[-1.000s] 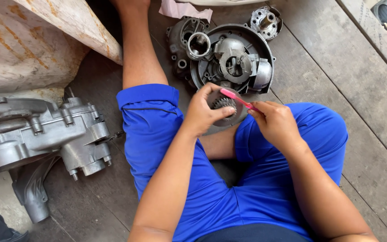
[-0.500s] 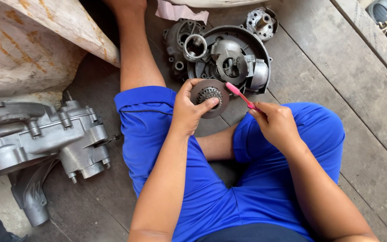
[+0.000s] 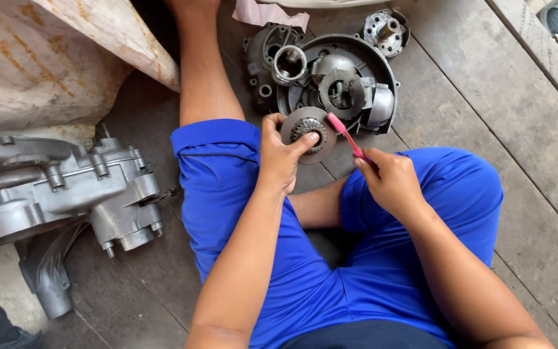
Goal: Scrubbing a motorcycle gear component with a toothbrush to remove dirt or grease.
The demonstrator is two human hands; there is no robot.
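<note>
Between the knees, above blue cloth shorts (image 3: 221, 168): left hand (image 3: 282, 158) closed around a round grey metal toothed disc (image 3: 299, 123) — thumb pressed over the geared hub, fingers curled behind the rim. Held up just in front of a dark round engine cover (image 3: 389, 61) crowded with metal parts, apart from it, face turned upward. Right hand (image 3: 389, 181) pinched shut on a slim pink-handled brush (image 3: 347, 137), tip touching the disc's right edge; bristles hidden, exact contact impossible to tell.

Probably best done with short strokes along the teeth rather than across, reaching into the roots. Turn the disc a little at a time with the left fingers instead of twisting the brushing wrist. Grip by the rim only, thumb clear of the patch being scrubbed. Brush outward, away from the open cover — to avoid dropping grit back among its parts. Hold low over the grey wooden plank floor (image 3: 485, 110), safer against a slip.

Farther left, resting on that floor: a large grey cast-metal engine casing (image 3: 59, 187), well apart from both hands.
</note>
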